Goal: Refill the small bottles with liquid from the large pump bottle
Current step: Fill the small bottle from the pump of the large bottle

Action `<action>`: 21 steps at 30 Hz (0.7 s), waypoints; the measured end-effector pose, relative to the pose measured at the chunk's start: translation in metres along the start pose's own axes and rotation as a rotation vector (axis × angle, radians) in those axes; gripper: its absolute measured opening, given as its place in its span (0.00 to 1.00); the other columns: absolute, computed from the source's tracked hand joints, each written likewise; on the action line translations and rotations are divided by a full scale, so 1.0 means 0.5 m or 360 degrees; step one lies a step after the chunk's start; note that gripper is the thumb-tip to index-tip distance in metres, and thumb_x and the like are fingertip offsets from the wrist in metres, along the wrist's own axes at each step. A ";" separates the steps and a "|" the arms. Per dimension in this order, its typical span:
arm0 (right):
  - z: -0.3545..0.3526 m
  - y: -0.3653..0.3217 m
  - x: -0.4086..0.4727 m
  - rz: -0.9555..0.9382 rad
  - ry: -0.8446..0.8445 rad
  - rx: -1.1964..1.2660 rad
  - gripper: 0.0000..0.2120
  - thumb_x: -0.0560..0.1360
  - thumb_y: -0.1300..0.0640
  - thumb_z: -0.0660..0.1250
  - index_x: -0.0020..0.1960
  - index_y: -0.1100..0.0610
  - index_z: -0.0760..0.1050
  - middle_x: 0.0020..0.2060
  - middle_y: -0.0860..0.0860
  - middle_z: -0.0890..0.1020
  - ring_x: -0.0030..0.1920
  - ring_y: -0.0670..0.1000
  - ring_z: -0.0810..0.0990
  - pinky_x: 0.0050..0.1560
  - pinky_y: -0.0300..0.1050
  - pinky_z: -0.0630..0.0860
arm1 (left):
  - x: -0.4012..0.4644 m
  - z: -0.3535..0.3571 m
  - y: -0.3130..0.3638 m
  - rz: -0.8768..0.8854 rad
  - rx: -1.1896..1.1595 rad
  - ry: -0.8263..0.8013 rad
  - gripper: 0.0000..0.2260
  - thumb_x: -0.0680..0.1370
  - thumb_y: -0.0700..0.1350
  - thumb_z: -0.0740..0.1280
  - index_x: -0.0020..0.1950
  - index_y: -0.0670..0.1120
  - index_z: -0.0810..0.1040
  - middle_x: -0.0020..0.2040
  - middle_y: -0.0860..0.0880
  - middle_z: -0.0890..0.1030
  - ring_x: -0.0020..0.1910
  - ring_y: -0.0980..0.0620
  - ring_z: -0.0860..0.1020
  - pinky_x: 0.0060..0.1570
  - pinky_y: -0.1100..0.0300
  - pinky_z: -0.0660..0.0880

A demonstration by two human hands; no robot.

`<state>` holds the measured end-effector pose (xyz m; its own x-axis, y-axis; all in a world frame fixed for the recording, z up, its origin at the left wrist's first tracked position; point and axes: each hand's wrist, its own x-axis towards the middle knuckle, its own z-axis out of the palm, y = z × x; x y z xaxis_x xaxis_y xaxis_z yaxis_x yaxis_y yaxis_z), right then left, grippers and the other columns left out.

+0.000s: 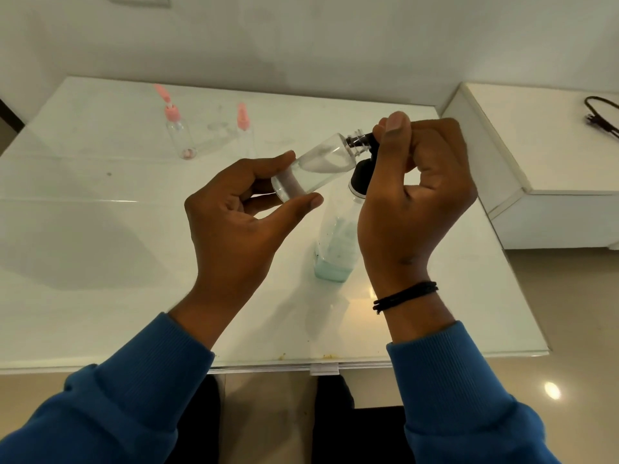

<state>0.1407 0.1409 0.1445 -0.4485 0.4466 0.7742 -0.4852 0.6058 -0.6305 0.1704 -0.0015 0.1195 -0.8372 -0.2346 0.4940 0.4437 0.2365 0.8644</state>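
My left hand (241,216) grips the base of a small clear bottle (318,165) between thumb and fingers and holds it tilted, its open threaded neck up and to the right. That neck meets the black nozzle of the large pump bottle (335,246), which stands on the white table with pale blue liquid at its bottom. My right hand (415,185) is curled over the black pump head, thumb on top. Two more small clear bottles stand farther back, one with a pink cap (179,132) and one with a pink cap (244,128).
The white glossy table (100,229) ends at a front edge near my body. A white cabinet (542,155) stands to the right, with a black cable (601,118) on it. A wall lies behind the table.
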 end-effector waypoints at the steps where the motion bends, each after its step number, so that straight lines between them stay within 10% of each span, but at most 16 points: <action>1: 0.000 0.001 -0.004 0.0010 -0.0006 0.0020 0.13 0.81 0.61 0.66 0.39 0.61 0.81 0.36 0.49 0.79 0.37 0.57 0.76 0.35 0.61 0.72 | 0.000 -0.001 -0.001 -0.0005 0.0002 0.0000 0.20 0.71 0.42 0.81 0.60 0.44 0.82 0.54 0.50 0.84 0.54 0.51 0.84 0.51 0.62 0.82; 21: -0.001 -0.003 -0.003 0.0000 0.0011 -0.0007 0.13 0.81 0.61 0.66 0.37 0.61 0.80 0.38 0.50 0.82 0.39 0.52 0.76 0.38 0.62 0.71 | -0.001 0.000 0.000 -0.0022 0.0027 0.0002 0.20 0.71 0.43 0.81 0.60 0.43 0.82 0.55 0.49 0.85 0.54 0.50 0.85 0.51 0.61 0.83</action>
<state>0.1424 0.1399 0.1443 -0.4435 0.4511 0.7745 -0.4819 0.6086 -0.6304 0.1708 -0.0012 0.1191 -0.8430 -0.2390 0.4819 0.4264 0.2493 0.8695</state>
